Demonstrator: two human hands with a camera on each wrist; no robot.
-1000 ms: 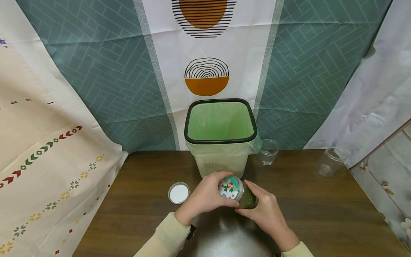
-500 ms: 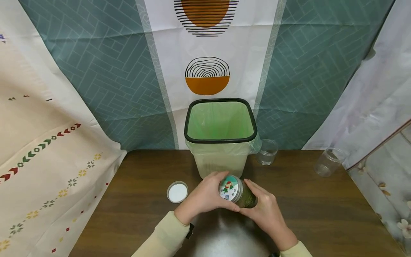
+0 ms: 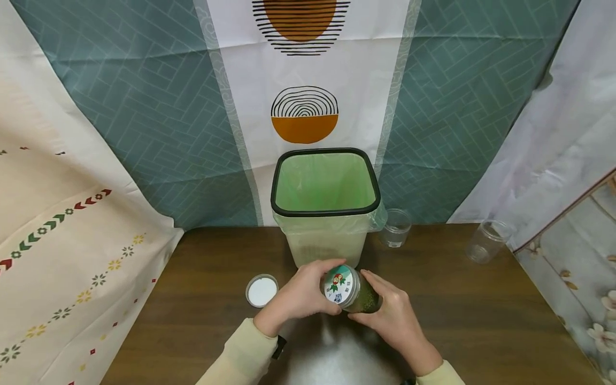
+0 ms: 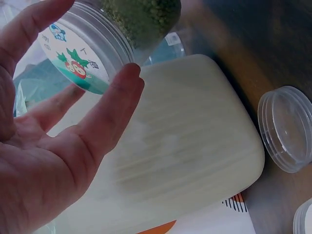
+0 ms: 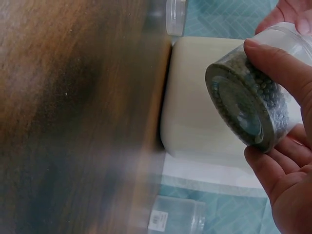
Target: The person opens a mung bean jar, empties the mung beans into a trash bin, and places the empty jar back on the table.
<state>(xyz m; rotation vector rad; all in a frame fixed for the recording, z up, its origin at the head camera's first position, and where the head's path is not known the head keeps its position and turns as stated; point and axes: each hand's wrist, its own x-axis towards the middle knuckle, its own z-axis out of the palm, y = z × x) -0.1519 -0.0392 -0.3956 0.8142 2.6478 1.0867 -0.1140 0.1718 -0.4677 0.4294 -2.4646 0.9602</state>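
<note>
Tilted in front of the bin is a clear plastic jar (image 3: 364, 298) filled with small green beans (image 4: 146, 19). My right hand (image 3: 392, 310) grips its body with thumb and fingers around the sides, the round base facing out in the right wrist view. My left hand (image 3: 308, 291) spans the lid (image 3: 339, 284), which has a white and teal label with red cartoon figures and faces left. In the left wrist view its fingers (image 4: 119, 100) curve about the lid rim. Both hands work close together above the table.
A pale bin (image 3: 327, 235) with a green liner and black rim stands behind the hands. Clear containers (image 3: 395, 229) (image 3: 487, 243) stand to its right. A white-faced lid (image 3: 262, 291) lies left; another clear lid (image 4: 287, 129) lies before the bin. Patterned cloth (image 3: 207, 128) hangs behind.
The lid's label has turned slightly counterclockwise in the head view. My left thumb has shifted left along the lid's lower edge. The right hand keeps its grip, and the head view has shifted a little.
</note>
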